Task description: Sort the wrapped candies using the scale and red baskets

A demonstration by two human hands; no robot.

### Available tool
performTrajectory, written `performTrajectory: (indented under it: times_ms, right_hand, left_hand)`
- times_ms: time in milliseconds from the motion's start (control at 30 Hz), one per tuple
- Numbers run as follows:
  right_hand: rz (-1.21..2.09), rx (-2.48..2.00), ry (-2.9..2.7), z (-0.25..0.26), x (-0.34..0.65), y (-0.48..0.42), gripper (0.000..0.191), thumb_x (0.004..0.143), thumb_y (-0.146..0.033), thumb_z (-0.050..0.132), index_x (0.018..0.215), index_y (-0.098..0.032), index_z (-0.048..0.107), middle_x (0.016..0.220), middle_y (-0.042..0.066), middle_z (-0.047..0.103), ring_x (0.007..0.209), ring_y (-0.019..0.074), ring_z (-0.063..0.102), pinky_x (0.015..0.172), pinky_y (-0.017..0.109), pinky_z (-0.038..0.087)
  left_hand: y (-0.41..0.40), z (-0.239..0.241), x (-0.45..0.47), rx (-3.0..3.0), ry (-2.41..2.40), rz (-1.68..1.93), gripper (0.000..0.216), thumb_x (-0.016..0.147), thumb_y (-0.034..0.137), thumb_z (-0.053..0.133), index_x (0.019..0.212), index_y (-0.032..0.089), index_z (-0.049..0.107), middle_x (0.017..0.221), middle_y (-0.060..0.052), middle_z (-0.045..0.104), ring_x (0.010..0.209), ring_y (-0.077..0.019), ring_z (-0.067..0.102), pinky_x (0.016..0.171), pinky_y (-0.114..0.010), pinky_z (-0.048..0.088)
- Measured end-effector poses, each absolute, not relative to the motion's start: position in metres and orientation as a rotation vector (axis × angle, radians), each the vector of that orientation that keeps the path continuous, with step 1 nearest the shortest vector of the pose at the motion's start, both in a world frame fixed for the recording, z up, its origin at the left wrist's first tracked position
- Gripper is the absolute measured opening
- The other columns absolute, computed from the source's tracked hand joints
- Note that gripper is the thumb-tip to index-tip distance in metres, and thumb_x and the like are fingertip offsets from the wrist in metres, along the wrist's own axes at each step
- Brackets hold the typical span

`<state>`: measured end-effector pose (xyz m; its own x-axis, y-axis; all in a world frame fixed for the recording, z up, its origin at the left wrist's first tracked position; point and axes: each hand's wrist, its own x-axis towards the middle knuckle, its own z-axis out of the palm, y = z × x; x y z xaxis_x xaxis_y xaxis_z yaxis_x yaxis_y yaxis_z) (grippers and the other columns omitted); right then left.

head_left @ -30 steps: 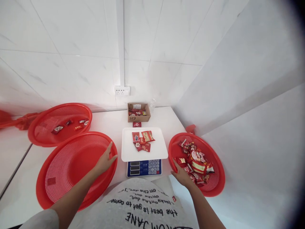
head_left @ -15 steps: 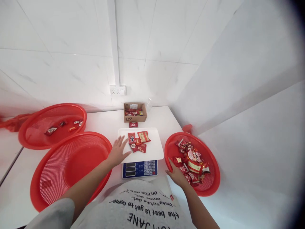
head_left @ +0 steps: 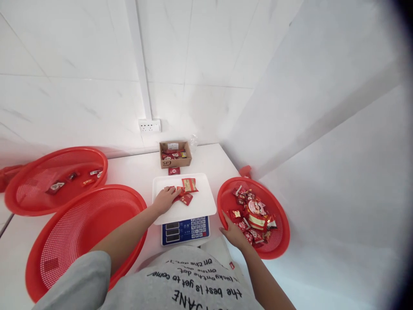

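My left hand (head_left: 165,199) lies on the white pan of the scale (head_left: 196,206), its fingers curled over the left side of a small pile of red snack packets (head_left: 187,191). My right hand (head_left: 232,234) rests on the near-left rim of a red basket (head_left: 280,241) that holds several red wrapped snacks (head_left: 253,213). Its fingers lie against the rim and hold no packet. The scale's blue keypad front (head_left: 185,230) faces me.
Left of the scale sits a large red mesh basket (head_left: 80,232). Behind it, another red basket (head_left: 41,193) holds a few packets. A small cardboard box (head_left: 175,155) with packets stands at the back, one packet (head_left: 174,171) in front of it. Walls close in at the back and right.
My left hand left the big basket's rim, crossed to the scale pan and came down on the packets. The right hand stayed on its basket's rim. The view shifted rightward.
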<state>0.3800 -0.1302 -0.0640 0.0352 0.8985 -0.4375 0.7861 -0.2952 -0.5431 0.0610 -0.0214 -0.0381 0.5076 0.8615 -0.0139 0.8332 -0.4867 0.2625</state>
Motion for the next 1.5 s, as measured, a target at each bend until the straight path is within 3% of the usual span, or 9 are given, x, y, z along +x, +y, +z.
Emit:
performTrajectory:
  times_ms: [200,333,533,667,800,933,1100,1267,1500]
  right_hand:
    - [1.103,-2.147,-1.772,-0.064,0.380,-0.130,0.072,0.076,-0.026,0.047,0.142,-0.018,0.019,0.129,0.013,0.050,0.115,0.0241,0.050,0.094,0.036,0.037]
    - [1.104,-2.153,-1.762,-0.064,0.379,-0.130,0.071,0.077,-0.026,0.048,0.142,-0.019,0.019,0.133,0.012,0.046,0.117,0.0235,0.049,0.096,0.036,0.035]
    - [1.092,-2.156,-1.766,-0.065,0.380,-0.130,0.071,0.077,-0.026,0.048,0.142,-0.017,0.019,0.130,0.013,0.050,0.116,0.0236,0.050,0.096,0.035,0.035]
    - [1.088,-2.162,-1.783,-0.064,0.380,-0.130,0.071,0.078,-0.026,0.047,0.142,-0.016,0.019,0.130,0.014,0.050,0.115,0.0247,0.051,0.095,0.036,0.035]
    - [1.093,-2.147,-1.787,-0.064,0.379,-0.130,0.071,0.078,-0.026,0.047,0.142,-0.016,0.018,0.133,0.013,0.047,0.118,0.0237,0.048,0.097,0.035,0.034]
    - [1.100,-2.132,-1.773,-0.063,0.379,-0.130,0.071,0.077,-0.025,0.048,0.142,-0.016,0.019,0.133,0.013,0.047,0.119,0.0239,0.047,0.096,0.036,0.035]
    - [1.106,-2.133,-1.770,-0.061,0.378,-0.130,0.072,0.077,-0.025,0.047,0.141,-0.013,0.019,0.129,0.015,0.051,0.114,0.0238,0.051,0.096,0.035,0.035]
    - [1.085,-2.162,-1.757,-0.063,0.378,-0.130,0.070,0.075,-0.025,0.049,0.140,-0.013,0.024,0.131,0.015,0.048,0.117,0.0240,0.048,0.097,0.035,0.034]
    - [1.090,-2.158,-1.755,-0.065,0.378,-0.130,0.071,0.074,-0.025,0.049,0.140,-0.015,0.025,0.134,0.013,0.045,0.122,0.0230,0.044,0.101,0.035,0.032]
  left_hand:
    - [-0.038,-0.009,0.044,2.028,1.637,0.542,0.043,0.088,0.042,0.035,0.124,0.022,0.046,0.113,-0.006,0.060,0.101,-0.0210,0.055,0.084,-0.032,0.044]
    - [-0.057,0.020,0.013,1.609,1.839,0.764,0.040,0.083,0.051,0.040,0.108,0.023,0.053,0.086,-0.001,0.067,0.081,-0.0168,0.063,0.070,-0.025,0.047]
    - [-0.085,0.049,-0.047,1.452,2.225,0.566,0.044,0.077,0.059,0.041,0.087,0.021,0.059,0.071,-0.002,0.065,0.069,-0.0208,0.062,0.058,-0.026,0.044]
    - [-0.097,0.044,-0.065,1.655,2.335,0.387,0.045,0.076,0.058,0.045,0.100,0.022,0.059,0.097,-0.006,0.065,0.093,-0.0271,0.059,0.071,-0.033,0.046]
    - [-0.096,0.023,-0.045,1.987,2.203,0.556,0.055,0.080,0.053,0.044,0.125,0.021,0.045,0.130,-0.010,0.047,0.122,-0.0283,0.038,0.098,-0.039,0.034]
    - [-0.077,0.000,0.006,2.316,1.726,0.515,0.065,0.080,0.056,0.044,0.135,0.023,0.033,0.144,-0.009,0.029,0.133,-0.0267,0.022,0.105,-0.042,0.026]
    - [-0.029,-0.023,0.070,2.543,1.238,0.156,0.088,0.068,0.060,0.059,0.141,0.028,0.021,0.150,-0.011,0.010,0.136,-0.0338,0.002,0.106,-0.051,0.013]
    - [0.009,-0.039,0.100,2.622,1.164,-0.086,0.085,0.069,0.058,0.059,0.140,0.030,0.020,0.148,-0.013,0.017,0.134,-0.0357,0.014,0.102,-0.053,0.017]
    - [-0.006,-0.051,0.108,2.728,1.352,0.149,0.050,0.086,0.042,0.041,0.134,0.028,0.036,0.139,-0.015,0.035,0.115,-0.0323,0.042,0.089,-0.047,0.034]
